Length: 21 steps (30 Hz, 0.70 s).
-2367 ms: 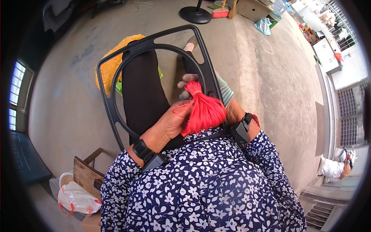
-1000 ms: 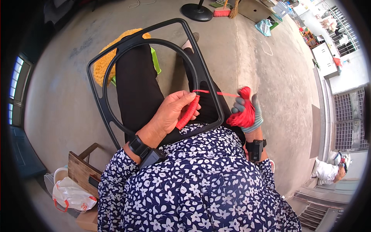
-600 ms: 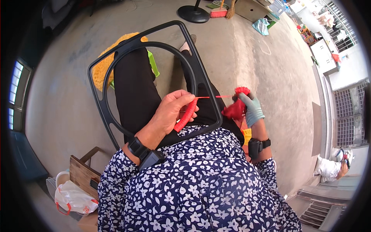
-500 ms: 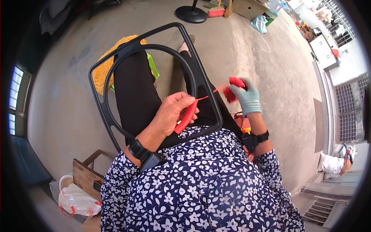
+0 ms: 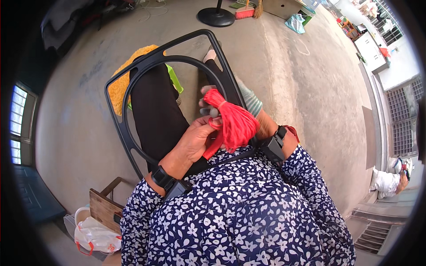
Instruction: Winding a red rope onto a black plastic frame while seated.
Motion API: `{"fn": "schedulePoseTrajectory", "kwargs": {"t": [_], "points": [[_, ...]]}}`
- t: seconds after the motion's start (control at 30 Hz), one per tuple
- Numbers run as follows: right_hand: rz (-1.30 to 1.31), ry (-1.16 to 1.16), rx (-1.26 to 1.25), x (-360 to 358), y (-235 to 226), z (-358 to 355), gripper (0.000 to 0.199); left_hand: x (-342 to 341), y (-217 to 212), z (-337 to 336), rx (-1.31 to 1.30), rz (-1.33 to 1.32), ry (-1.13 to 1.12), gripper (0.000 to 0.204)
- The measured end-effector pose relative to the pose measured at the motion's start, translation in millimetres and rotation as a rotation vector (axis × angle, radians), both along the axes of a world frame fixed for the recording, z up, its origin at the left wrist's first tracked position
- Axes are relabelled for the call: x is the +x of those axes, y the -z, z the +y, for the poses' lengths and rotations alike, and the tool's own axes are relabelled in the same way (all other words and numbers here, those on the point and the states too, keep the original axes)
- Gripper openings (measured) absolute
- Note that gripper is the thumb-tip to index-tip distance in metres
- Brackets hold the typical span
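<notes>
Hands (image 5: 191, 142) meet at red cord (image 5: 235, 122); white bag (image 5: 98, 235) hides its contents.

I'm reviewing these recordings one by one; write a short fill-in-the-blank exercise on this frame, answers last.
The cord bundle is ____. The bare hand is the person's ____ one. The frame around the ring opening is ____. The bag with red handles is mostly ____.

Missing words: red; left; black; white.

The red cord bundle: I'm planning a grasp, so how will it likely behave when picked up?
The bundle is probably floppy: its strands fan out loosely from a gathered neck. It looks light, the strands being so thin. It seems unlikely to roll, being uneven and flared.
</notes>
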State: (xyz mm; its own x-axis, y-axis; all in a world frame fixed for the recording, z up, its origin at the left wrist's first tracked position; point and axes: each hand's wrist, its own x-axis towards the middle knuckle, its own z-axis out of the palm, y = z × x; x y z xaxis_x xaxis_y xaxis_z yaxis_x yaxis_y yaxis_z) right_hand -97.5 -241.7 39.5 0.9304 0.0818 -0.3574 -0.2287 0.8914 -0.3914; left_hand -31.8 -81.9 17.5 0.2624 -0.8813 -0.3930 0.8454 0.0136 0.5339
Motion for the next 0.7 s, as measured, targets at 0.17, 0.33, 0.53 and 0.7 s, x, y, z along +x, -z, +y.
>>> {"fn": "schedulePoseTrajectory", "kwargs": {"t": [0.17, 0.33, 0.53, 0.7], "points": [[-0.118, 0.041, -0.519, -11, 12, -2, 0.053, 11, 18, -1, -0.023, -0.102, 0.044, 0.019], [0.139, -0.092, -1.175, -47, 2, 4, 0.041, 12, 22, 1, -0.032, -0.178, -0.004, 0.018], [0.410, -0.173, -1.638, -50, -12, 19, 0.033, 11, 18, 3, -0.067, -0.212, 0.000, 0.012], [0.169, -0.012, -1.164, -44, 6, 16, 0.029, 9, 14, 2, -0.041, -0.267, -0.008, 0.012]]}}
